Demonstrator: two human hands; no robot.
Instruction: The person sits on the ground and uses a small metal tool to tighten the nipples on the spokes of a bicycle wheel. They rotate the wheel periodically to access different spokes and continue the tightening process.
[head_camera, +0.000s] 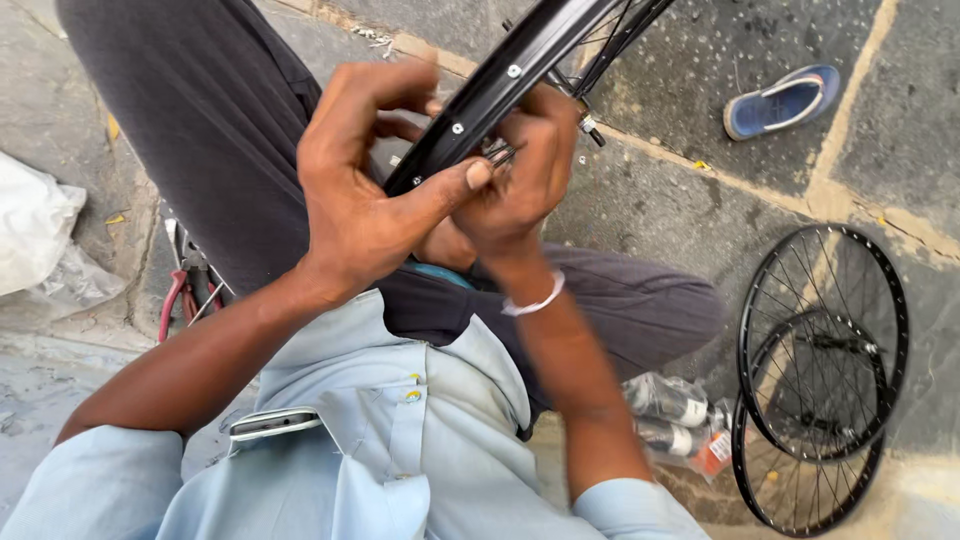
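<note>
- step in hand, as i judge it: seating a spoke nipple in the black wheel rim, which runs from frame centre to the top edge.
- left hand closes on the rim's underside, thumb pressed along it.
- right hand pinches a small metal spoke end against the rim.
- next move calls for steady fingertip turning.
</note>
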